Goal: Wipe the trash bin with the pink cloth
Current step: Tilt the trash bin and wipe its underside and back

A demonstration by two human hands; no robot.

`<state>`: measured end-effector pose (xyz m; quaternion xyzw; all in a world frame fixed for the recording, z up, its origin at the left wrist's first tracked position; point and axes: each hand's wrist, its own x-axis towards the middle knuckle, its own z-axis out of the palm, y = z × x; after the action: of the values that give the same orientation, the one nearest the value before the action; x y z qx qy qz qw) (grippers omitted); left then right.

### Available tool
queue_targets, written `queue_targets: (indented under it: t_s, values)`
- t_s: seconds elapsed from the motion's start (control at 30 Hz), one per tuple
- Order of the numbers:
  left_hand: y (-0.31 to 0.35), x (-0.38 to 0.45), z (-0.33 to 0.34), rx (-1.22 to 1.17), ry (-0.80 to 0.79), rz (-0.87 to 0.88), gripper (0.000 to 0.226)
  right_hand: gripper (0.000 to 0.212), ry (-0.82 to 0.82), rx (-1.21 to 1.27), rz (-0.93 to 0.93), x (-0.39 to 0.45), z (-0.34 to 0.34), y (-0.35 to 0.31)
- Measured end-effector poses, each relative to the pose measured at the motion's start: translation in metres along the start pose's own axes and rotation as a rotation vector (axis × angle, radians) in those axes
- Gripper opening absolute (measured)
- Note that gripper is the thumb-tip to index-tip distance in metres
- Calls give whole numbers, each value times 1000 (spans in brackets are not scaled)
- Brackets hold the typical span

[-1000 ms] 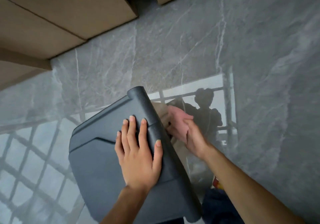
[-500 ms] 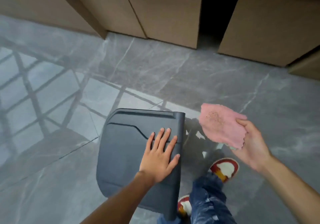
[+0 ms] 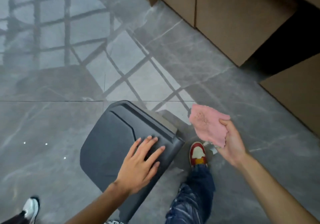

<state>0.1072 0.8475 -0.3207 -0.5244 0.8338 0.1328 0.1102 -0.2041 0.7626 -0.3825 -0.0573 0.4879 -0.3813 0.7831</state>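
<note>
Looking straight down here, and the trash bin (image 3: 110, 147) sits low and centre on the glossy grey marble floor (image 3: 52, 119), its dark grey lid facing up, matte plastic with rounded corners, a raised angular panel moulded into the top and a thick rolled edge along the right side. No brand, no label, no lettering readable anywhere on that lid. The left hand (image 3: 138, 165) lies flat, palm down, on the lid's near right corner, fingers (image 3: 152, 144) spread and stretched out toward the rolled edge, gripping nothing. Over to the right, clear of the bin and up in the air, the right hand (image 3: 232, 142) has the pink cloth (image 3: 207, 126) pinched between thumb and curled fingers at its lower right edge, so the rest of the fabric fans out to the upper left. It is fuzzy, ragged along the bottom, and there is a patch of brownish specks near its top. Below the cloth, between bin and right hand, a red and white shoe (image 3: 198, 152) points up the frame under a leg in dark blue jeans (image 3: 192, 197). A silver and black shoe (image 3: 31, 208) peeks in at the bottom left corner. Brown cabinet fronts (image 3: 225, 16) run along the top right, and a window grid reflects across the floor.
</note>
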Motion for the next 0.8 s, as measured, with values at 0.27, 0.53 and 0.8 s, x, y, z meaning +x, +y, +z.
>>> queue_targets:
  t_s: [0.27,0.53,0.8]
  values:
    - [-7,75,-14,-334,221,-1045,57,47,-106,-298,120,71,22,5]
    - [-3,94,15,-347,248,-1230,71,57,-355,-724,327,127,59,39]
    - [-1,98,24,-256,285,-1233,70,54,-494,-768,448,144,71,105]
